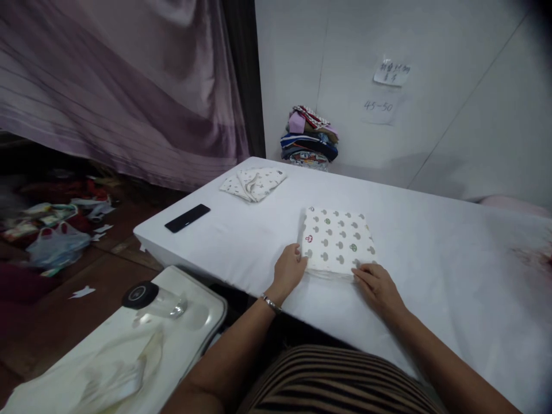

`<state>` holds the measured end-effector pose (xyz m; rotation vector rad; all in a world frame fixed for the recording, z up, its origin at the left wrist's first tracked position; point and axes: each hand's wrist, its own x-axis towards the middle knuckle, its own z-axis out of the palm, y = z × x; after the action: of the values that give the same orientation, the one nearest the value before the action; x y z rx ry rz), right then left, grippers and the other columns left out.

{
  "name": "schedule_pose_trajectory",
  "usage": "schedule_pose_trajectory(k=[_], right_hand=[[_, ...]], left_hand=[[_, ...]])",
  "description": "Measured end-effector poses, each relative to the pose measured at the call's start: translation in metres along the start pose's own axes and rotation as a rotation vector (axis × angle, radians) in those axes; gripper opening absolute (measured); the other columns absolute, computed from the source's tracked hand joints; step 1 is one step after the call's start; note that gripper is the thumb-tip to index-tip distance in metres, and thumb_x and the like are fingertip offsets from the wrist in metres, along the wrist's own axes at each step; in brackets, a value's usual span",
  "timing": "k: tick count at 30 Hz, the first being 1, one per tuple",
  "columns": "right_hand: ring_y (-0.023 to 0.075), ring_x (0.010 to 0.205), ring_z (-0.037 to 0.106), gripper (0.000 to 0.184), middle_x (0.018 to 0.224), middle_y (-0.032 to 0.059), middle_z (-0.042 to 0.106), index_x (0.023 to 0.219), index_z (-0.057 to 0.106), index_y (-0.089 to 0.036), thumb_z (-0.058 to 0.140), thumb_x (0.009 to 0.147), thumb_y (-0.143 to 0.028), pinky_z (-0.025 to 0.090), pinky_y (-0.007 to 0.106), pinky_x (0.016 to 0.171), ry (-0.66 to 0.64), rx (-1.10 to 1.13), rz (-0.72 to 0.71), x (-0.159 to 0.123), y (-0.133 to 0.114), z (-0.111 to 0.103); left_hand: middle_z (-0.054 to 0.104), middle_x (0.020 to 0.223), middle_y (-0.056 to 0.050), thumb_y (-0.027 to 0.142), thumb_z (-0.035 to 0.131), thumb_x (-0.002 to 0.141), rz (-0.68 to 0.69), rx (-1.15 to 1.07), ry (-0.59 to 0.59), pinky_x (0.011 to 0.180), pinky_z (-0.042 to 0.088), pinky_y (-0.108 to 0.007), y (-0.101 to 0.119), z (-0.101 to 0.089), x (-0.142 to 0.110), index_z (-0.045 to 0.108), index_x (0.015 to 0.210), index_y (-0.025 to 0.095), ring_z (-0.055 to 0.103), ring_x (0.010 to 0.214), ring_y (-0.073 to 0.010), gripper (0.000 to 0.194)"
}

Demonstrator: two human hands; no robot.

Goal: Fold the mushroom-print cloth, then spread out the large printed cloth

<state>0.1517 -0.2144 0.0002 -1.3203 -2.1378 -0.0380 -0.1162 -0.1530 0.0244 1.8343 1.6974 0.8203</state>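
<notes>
A folded white cloth [338,238] printed with grey, green and red mushrooms lies flat on the white-covered table [431,259] in front of me. My left hand [290,267] pinches its near left corner, thumb on top. At the near right corner, my right hand [379,286] grips the edge between thumb and fingers. The undersides of the fingers are partly hidden by the cloth. Farther back on the left lies a second folded cloth [253,183], white with small dark prints, its layers slightly askew.
A black phone [188,218] rests near the table's left edge. Beside the table, a white stand [190,339] bears a clear cup with a black lid [157,299] lying on its side. Folded clothes [309,138] are stacked against the wall. Plastic bags [58,244] lie on the floor.
</notes>
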Motion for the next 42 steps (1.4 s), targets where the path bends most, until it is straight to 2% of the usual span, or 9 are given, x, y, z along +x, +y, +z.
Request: schedule_pose_trajectory(k=[3,6,12,17,24,30,35,38,42], right_hand=[[0.0244,0.088,0.058,0.027,0.096,0.0069,0.061,0.110,0.066,-0.027,0.046,0.092,-0.027,0.051,0.043,0.076,-0.004,0.010,0.019,0.000,0.000,0.002],[0.0267,0.086,0.060,0.034,0.094,0.0060,0.062,0.118,0.060,-0.039,0.046,0.090,-0.027,0.053,0.046,0.073,0.030,0.037,0.015,-0.001,0.000,0.004],[0.0295,0.085,0.064,0.042,0.094,0.0042,0.063,0.121,0.052,-0.053,0.050,0.086,-0.030,0.056,0.050,0.070,0.080,0.125,0.042,-0.006,0.003,0.007],[0.0267,0.092,0.064,0.023,0.097,0.0040,0.065,0.094,0.068,-0.039,0.046,0.089,-0.035,0.059,0.041,0.073,0.048,0.238,0.162,0.027,0.010,-0.002],[0.0303,0.135,0.030,0.050,0.142,0.0159,0.041,0.132,0.049,-0.017,0.040,0.092,-0.045,0.034,0.049,0.106,-0.053,-0.099,0.289,0.101,0.049,0.022],[0.0319,0.137,0.027,0.055,0.147,0.0166,0.034,0.137,0.041,-0.014,0.032,0.094,-0.046,0.032,0.054,0.104,-0.234,-0.284,0.401,0.094,0.071,0.053],[0.0305,0.137,0.025,0.056,0.149,0.0154,0.032,0.139,0.038,-0.012,0.031,0.095,-0.045,0.033,0.050,0.105,-0.264,-0.319,0.399,0.096,0.067,0.050],[0.0295,0.138,0.023,0.056,0.149,0.0150,0.030,0.140,0.036,-0.013,0.031,0.095,-0.045,0.032,0.049,0.105,-0.287,-0.319,0.414,0.099,0.064,0.047],[0.0290,0.139,0.019,0.056,0.151,0.0141,0.027,0.142,0.033,-0.013,0.030,0.096,-0.045,0.029,0.049,0.107,-0.339,-0.293,0.445,0.098,0.061,0.042]], left_hand=[[0.056,0.125,-0.010,0.026,0.052,0.085,0.267,0.132,0.114,0.097,0.042,-0.038,0.021,0.000,0.007,0.050,0.119,0.019,0.050,0.117,-0.0223,0.034],[0.037,0.146,-0.011,0.032,0.047,0.089,0.452,0.287,0.068,0.111,0.027,-0.045,0.032,0.010,0.018,0.043,0.132,0.017,0.027,0.137,-0.0250,0.045],[0.026,0.153,-0.007,0.045,0.034,0.092,0.338,0.396,-0.156,0.114,0.020,-0.048,0.017,0.030,0.030,0.036,0.140,0.019,0.014,0.143,-0.0253,0.055],[0.024,0.153,-0.006,0.044,0.035,0.091,0.329,0.395,-0.152,0.114,0.019,-0.048,0.013,0.034,0.031,0.036,0.141,0.019,0.012,0.143,-0.0246,0.056],[0.024,0.154,-0.007,0.045,0.033,0.091,0.328,0.424,-0.138,0.113,0.021,-0.048,0.015,0.034,0.031,0.035,0.141,0.019,0.012,0.143,-0.0255,0.056],[0.023,0.153,-0.009,0.041,0.034,0.091,0.312,0.421,-0.170,0.111,0.024,-0.049,0.014,0.030,0.030,0.035,0.140,0.017,0.013,0.143,-0.0273,0.055],[0.036,0.148,-0.013,0.045,0.039,0.090,0.291,0.425,-0.165,0.109,0.025,-0.054,0.036,0.021,0.055,0.045,0.133,0.019,0.025,0.139,-0.0294,0.050],[0.030,0.150,-0.014,0.045,0.039,0.091,0.343,0.442,-0.054,0.112,0.019,-0.053,0.049,0.025,0.081,0.043,0.134,0.017,0.019,0.141,-0.0289,0.052],[0.021,0.153,-0.015,0.048,0.037,0.090,0.266,0.441,-0.115,0.112,0.019,-0.050,0.042,0.041,0.102,0.037,0.138,0.013,0.012,0.143,-0.0291,0.059]])
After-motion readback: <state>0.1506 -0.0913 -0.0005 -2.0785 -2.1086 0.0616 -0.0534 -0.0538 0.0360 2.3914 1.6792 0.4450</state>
